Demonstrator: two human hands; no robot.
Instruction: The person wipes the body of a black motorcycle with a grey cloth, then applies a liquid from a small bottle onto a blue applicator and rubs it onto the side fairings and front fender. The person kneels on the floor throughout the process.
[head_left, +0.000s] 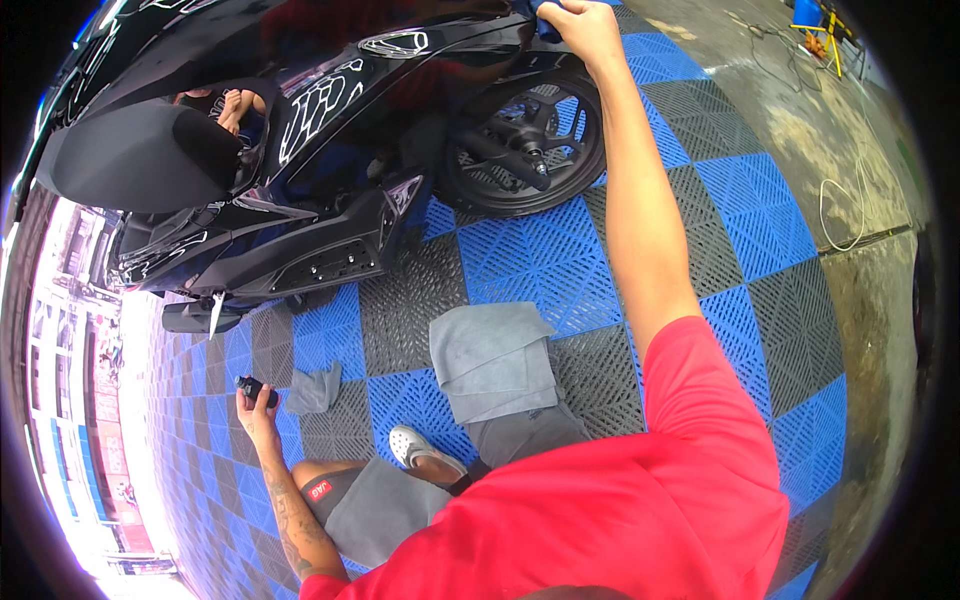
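Note:
My left hand (257, 415) grips a small black bottle (255, 390), held out low at the left. At the top of the view my right hand (589, 30) holds a dark blue cloth (547, 28) against the end of the glossy black bodywork of a motor scooter (420, 97). Below that arm is a black spoked wheel (529, 142) of the scooter. A grey towel (491, 364) is draped over my right knee, and another grey towel (390, 510) lies on my left thigh.
A crumpled grey cloth (315, 388) lies on the blue and dark grey grid floor tiles (532, 255). Beyond the black seat (142, 157) another person's hands (231, 111) show. Cables, a hose (844, 214) and a yellow stand (829, 45) are on the concrete at right.

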